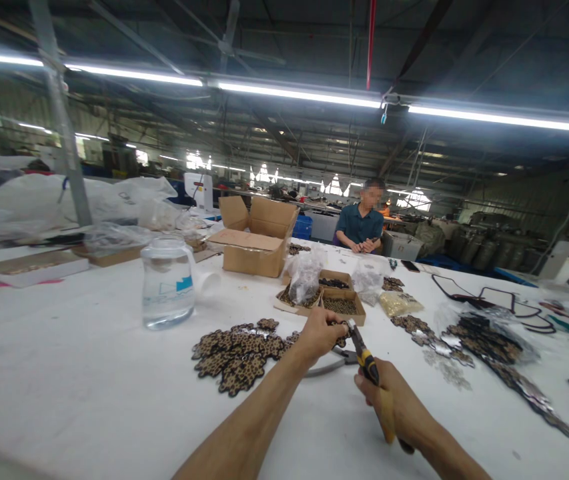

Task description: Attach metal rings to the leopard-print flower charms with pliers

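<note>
My left hand (320,333) is closed, its fingers pinching a small leopard-print piece (343,340) with a dark scalloped edge. My right hand (391,393) grips pliers (367,360) with yellow and black handles. Their jaws meet the piece at my left fingertips; whether they bite on a metal part is too small to tell. Under the hands lies another tool (327,368) with grey curved handles, partly hidden by my left wrist. Left of my hands, a loose pile of leopard-print pieces (241,353) is spread on the white table (109,400).
Beyond my hands stand a box of small brass-coloured parts (341,305) and a box of black parts (335,280). A clear water jug (168,283) and an open carton (254,257) stand left. More leopard-print pieces (504,363) lie right. Across the table sits a person (359,223).
</note>
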The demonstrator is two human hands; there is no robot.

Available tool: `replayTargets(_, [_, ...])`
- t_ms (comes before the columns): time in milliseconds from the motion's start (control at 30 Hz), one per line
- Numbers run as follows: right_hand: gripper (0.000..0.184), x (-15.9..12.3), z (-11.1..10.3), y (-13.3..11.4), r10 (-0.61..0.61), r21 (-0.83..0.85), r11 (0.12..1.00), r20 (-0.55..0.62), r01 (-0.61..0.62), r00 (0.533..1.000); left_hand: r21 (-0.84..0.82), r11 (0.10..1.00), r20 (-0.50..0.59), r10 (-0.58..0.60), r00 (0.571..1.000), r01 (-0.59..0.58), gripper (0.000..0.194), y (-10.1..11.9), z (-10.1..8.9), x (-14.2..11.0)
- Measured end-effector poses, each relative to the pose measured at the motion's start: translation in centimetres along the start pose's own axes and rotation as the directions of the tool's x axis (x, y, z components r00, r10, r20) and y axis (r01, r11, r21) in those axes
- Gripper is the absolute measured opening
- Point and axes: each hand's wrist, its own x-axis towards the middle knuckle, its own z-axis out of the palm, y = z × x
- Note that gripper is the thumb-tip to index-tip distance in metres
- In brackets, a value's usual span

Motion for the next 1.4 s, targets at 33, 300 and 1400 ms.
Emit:
replayTargets(33, [0.021,0.0,0.0,0.0,-0.012,-0.019,1.0,0.002,0.012,1.0,-0.009,1.0,-0.001,0.002,1.0,-0.002,0.014,0.0,0.0,0.0])
replayTargets(300, [0.022,0.0,0.8,0.4,-0.013,-0.004,1.0,-0.031,0.013,0.999,-0.004,1.0,-0.009,0.008,1.0,-0.008,0.015,-0.2,0.0,0.1])
replayTargets(1400, [0.048,0.6,-3.4,4.3,-0.015,0.567,0.817,0.205,-0.106,0.979,-0.649,0.53,0.503,-0.239,0.831,0.545,0.013,-1.4,0.0,-0.1])
